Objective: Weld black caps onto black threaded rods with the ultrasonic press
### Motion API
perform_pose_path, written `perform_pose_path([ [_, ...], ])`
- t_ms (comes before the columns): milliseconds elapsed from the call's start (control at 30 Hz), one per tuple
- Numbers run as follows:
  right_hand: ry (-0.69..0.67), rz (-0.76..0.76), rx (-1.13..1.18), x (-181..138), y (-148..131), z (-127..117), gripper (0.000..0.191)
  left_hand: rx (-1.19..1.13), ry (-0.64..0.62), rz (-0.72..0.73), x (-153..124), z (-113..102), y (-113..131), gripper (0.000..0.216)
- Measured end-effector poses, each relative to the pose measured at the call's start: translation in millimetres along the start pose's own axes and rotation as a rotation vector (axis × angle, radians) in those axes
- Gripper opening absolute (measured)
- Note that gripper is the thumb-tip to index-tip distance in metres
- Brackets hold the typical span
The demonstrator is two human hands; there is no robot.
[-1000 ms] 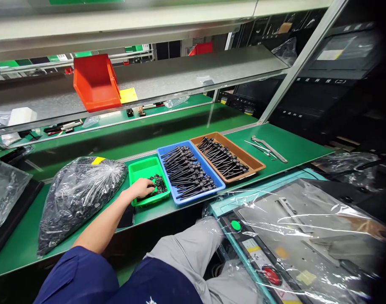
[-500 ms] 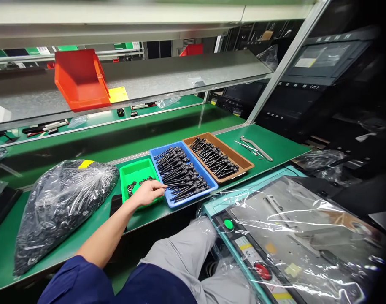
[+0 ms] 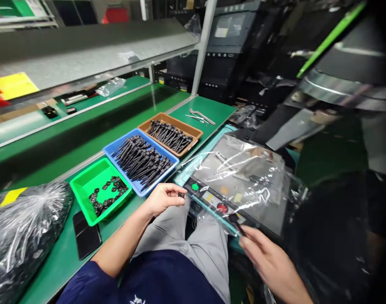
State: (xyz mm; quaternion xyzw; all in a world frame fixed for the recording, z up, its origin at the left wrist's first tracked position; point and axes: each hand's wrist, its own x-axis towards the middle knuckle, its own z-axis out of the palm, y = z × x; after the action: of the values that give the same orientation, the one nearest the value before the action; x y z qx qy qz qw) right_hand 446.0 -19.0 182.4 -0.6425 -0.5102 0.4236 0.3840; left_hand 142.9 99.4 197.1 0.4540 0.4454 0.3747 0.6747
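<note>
Left fingers: pinched together at the tips of the left hand, gripping a small black part.
Small black part: above the lap, near the teal-edged machine.
Right fingers: curled closely on the right hand around a dark slim item; blur hides its exact shape.
Dark slim item: in front of the machine's near edge, pointing up and away from the hand.
Machine: draped in clear plastic, with a green button and a red button.
Green tray: on the tabletop, holding loose black pieces.
Blue tray: just beside the green one, filled with black stems.
Brown tray: behind the blue one, holding similar stems.
Wrench: lying beyond the trays, beside thin rods.
Flat black object: just beside the green tray.
Clear bag: at far left, bulging with dark contents.
</note>
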Motion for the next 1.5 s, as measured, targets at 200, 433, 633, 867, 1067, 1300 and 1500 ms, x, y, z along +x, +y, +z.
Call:
perform_pose_path([
  [200, -0.288, 0.024, 0.232, 25, -9, 59, 0.043, -0.044, -0.068, 0.082, 7, 35, -3, 0.049],
  [433, -0.246, -0.135, 0.077, 28, -13, 68, 0.036, -0.044, -0.158, 0.045, 6, 37, -13, 0.041],
  [633, -0.361, 0.019, 0.331, 28, -18, 75, 0.041, -0.187, -0.206, -0.069, 9, 38, -19, 0.048],
  [867, -0.257, 0.058, 0.407, 25, -8, 90, 0.039, -0.144, -0.185, -0.062, 13, 40, -33, 0.058],
  [1067, -0.163, 0.048, 0.456, 14, 7, 102, 0.038, 0.123, -0.294, 0.06, 6, 58, -61, 0.054],
  [1300, 0.2, 0.24, 0.619, -18, 61, 77, 0.057, -0.296, 0.15, -0.561, 16, 51, -151, 0.045],
  [1500, 0.229, 0.35, 0.502, -40, 105, 69, 0.048, -0.496, 0.215, -0.562, 52, 46, -178, 0.03],
])
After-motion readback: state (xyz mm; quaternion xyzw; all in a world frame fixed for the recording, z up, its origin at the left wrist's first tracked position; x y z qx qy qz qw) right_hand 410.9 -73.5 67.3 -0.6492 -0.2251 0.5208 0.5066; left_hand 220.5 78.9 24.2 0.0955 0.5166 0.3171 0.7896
